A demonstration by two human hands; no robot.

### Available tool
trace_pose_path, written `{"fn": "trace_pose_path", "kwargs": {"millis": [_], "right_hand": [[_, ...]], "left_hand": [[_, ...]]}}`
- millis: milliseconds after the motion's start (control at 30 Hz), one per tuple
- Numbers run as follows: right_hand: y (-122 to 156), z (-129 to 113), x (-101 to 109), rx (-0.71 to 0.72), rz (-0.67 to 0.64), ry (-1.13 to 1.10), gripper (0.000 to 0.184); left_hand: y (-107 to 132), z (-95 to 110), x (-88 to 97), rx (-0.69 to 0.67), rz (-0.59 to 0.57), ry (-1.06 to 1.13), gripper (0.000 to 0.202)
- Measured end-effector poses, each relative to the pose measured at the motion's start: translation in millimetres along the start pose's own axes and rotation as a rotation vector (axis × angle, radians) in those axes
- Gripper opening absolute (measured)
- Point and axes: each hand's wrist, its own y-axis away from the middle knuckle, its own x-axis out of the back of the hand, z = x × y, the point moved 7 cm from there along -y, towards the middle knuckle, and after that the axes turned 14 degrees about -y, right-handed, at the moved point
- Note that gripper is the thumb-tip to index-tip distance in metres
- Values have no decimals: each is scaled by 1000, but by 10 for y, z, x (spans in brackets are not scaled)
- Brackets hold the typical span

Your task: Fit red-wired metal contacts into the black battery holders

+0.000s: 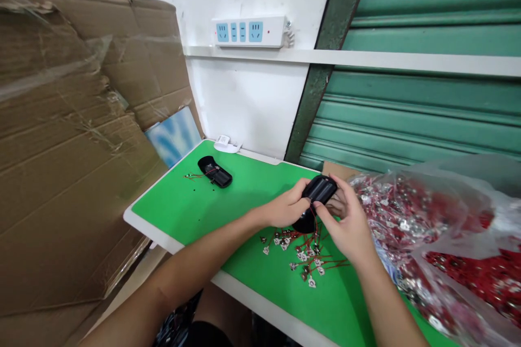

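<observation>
Both hands, left hand (287,209) and right hand (348,225), were closed around a black battery case (319,191) above the green table (195,209), over loose wired contacts (303,255). Firm support advisable; wire should stay slack.

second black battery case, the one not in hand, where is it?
Head view: the second black battery case lies on the green table, far left, near the white wall, apart from both hands and the held case.
</observation>
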Motion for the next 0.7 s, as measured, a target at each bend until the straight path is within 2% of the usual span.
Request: {"fn": "trace_pose_path", "kwargs": {"millis": [267,700], "right_hand": [[11,-14,-39,6,-35,20,69],[15,4,-42,-25,22,-42,63]], "left_hand": [[3,-12,-29,-93,5,-129,40],[-4,-21,-44,-156,51,-203,36]]}}
